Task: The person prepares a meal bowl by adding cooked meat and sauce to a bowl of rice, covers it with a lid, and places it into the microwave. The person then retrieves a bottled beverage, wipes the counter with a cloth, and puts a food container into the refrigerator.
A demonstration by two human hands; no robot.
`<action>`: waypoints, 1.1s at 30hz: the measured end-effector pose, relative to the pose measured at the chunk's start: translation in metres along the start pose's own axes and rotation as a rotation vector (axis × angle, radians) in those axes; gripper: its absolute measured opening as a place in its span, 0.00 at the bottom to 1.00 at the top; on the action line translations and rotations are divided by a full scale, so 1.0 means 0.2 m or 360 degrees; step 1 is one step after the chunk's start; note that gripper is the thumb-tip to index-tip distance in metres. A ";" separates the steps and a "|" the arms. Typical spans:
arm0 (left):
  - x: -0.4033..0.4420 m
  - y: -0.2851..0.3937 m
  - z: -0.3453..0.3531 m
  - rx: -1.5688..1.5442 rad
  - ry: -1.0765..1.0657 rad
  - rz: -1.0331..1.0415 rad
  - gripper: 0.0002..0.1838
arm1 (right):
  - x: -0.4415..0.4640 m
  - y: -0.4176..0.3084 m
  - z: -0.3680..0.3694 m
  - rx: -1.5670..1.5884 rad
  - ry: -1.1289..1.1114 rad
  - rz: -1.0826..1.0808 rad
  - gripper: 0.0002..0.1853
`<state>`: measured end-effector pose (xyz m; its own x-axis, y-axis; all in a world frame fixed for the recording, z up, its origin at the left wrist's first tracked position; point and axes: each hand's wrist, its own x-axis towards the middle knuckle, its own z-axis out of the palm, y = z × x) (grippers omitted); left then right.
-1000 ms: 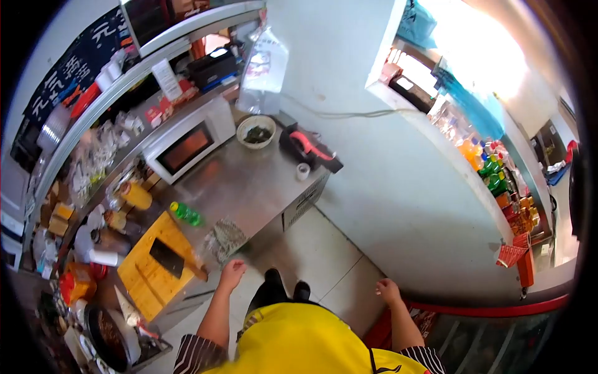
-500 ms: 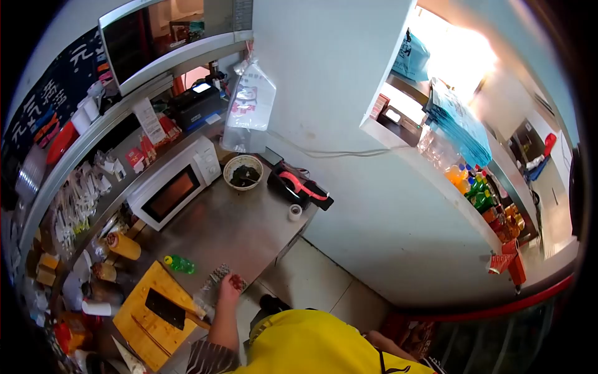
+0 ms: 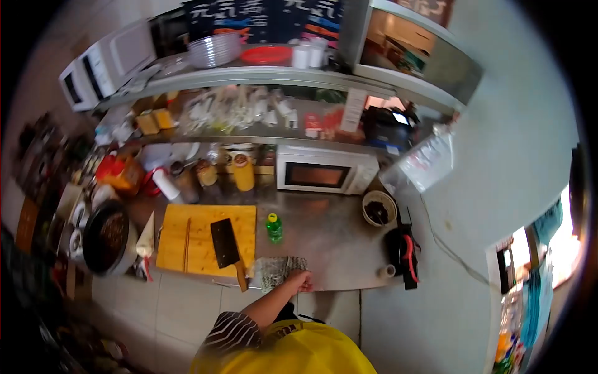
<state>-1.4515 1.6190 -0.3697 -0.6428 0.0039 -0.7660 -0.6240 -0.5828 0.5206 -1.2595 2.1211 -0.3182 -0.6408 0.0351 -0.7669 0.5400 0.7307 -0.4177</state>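
Observation:
My left hand [image 3: 301, 281] is at the counter's front edge, over the right end of a crumpled, patterned grey cloth [image 3: 274, 272]. Its fingers are curled, and what they hold, if anything, is too small to make out. My right hand is out of view. Left of the cloth, a cleaver [image 3: 225, 242] lies on a yellow cutting board [image 3: 208, 215], its wooden handle sticking past the front edge. Chopsticks [image 3: 187, 244] lie on the board too. A green bottle [image 3: 275, 229] stands upright behind the cloth.
A white microwave [image 3: 362, 177] stands at the back of the steel counter [image 3: 324, 230]. To its right are a bowl [image 3: 380, 210], a small white roll [image 3: 387, 271] and a black-and-pink item [image 3: 408, 254]. A dark pot [image 3: 109, 240] sits at the left.
The view has swung left to face the counter. My left hand has come over the counter edge by the cloth. My right hand has dropped out of view.

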 end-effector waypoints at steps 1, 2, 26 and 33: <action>-0.05 -0.01 0.04 0.0074 0.0030 0.0048 0.08 | 0.04 -0.01 -0.06 0.0029 -0.0031 -0.0005 0.10; -0.13 -0.03 0.07 0.0030 0.0035 0.0107 0.08 | 0.07 -0.02 -0.12 0.0068 -0.0062 -0.0003 0.09; -0.97 -2.11 -0.94 0.2079 0.0471 0.0133 0.22 | 0.54 -0.52 -0.40 -0.0643 -0.0314 -0.0662 0.15; -0.99 -1.23 -0.90 0.1038 0.0935 0.0736 0.21 | 0.11 -0.36 -0.13 -0.1055 -0.0509 -0.0413 0.17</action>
<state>-1.0905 1.6155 -0.4144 -0.6724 -0.6172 -0.4087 -0.6031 0.1366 0.7859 -1.3257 2.0862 -0.2921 -0.4593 -0.3176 -0.8296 -0.1091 0.9470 -0.3022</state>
